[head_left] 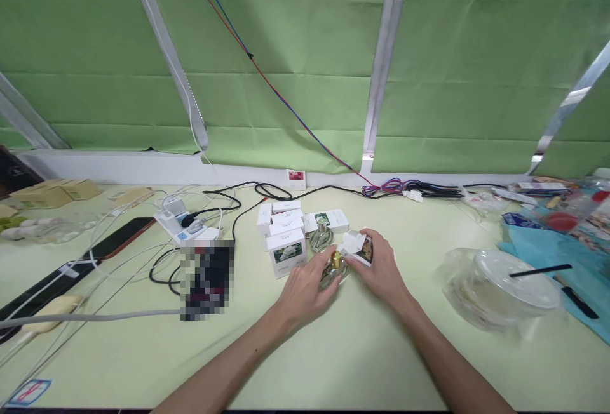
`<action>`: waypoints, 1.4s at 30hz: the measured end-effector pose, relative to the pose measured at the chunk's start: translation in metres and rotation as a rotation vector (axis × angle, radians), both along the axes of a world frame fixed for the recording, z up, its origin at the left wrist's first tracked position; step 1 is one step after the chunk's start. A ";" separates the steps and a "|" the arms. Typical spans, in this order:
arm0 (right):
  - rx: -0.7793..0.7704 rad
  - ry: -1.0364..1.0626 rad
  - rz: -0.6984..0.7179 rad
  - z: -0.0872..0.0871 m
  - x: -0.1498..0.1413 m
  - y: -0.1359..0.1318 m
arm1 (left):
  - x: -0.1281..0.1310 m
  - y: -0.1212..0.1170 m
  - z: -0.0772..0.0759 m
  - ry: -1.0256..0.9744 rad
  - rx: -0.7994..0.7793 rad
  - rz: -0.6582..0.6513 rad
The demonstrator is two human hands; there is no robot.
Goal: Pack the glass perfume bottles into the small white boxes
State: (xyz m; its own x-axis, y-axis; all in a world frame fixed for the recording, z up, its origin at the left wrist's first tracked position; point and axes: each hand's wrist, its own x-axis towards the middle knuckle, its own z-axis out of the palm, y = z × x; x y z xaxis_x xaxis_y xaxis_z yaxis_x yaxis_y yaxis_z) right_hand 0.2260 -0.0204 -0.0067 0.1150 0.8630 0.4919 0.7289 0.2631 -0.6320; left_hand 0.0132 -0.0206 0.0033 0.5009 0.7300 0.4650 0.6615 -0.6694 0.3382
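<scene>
My left hand [305, 287] is closed round a small glass perfume bottle [337, 261] with a gold-coloured top, low over the table. The fingers hide part of its glass body. In my right hand [382, 269] is a small white box [354, 244] with a dark picture on its side and its flaps open toward the bottle. A second glass bottle [321, 236] with a ribbed body stands just behind my left hand. Several white boxes with flower pictures [287, 253] stand close together to the left, and one more white box [338, 220] lies behind the second bottle.
On the left are a power strip [183, 223], tangled cables, a black phone-like device [121, 239] and a pixelated dark patch [208, 280]. To the right sits a lidded plastic bowl [517, 277] in a clear bag, beside a blue bag [538, 242]. Cables [419, 189] run along the back.
</scene>
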 end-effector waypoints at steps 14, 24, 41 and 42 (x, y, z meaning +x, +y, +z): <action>0.000 0.000 0.008 0.001 0.000 0.000 | -0.001 0.000 0.002 0.035 -0.042 -0.040; -0.012 0.002 0.010 0.003 0.000 -0.001 | 0.001 -0.002 0.001 0.028 -0.070 -0.032; 0.000 -0.008 0.004 0.003 -0.002 -0.002 | 0.002 -0.003 -0.004 -0.025 -0.009 -0.059; -0.003 -0.006 0.007 0.004 -0.002 -0.002 | 0.002 -0.003 -0.004 -0.040 0.004 -0.058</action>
State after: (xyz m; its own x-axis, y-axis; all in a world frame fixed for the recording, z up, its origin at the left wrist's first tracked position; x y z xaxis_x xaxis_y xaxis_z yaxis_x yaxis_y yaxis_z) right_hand 0.2242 -0.0221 -0.0030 0.1060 0.8652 0.4901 0.7306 0.2666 -0.6286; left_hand 0.0152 -0.0239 -0.0006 0.5230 0.6983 0.4887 0.6074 -0.7076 0.3611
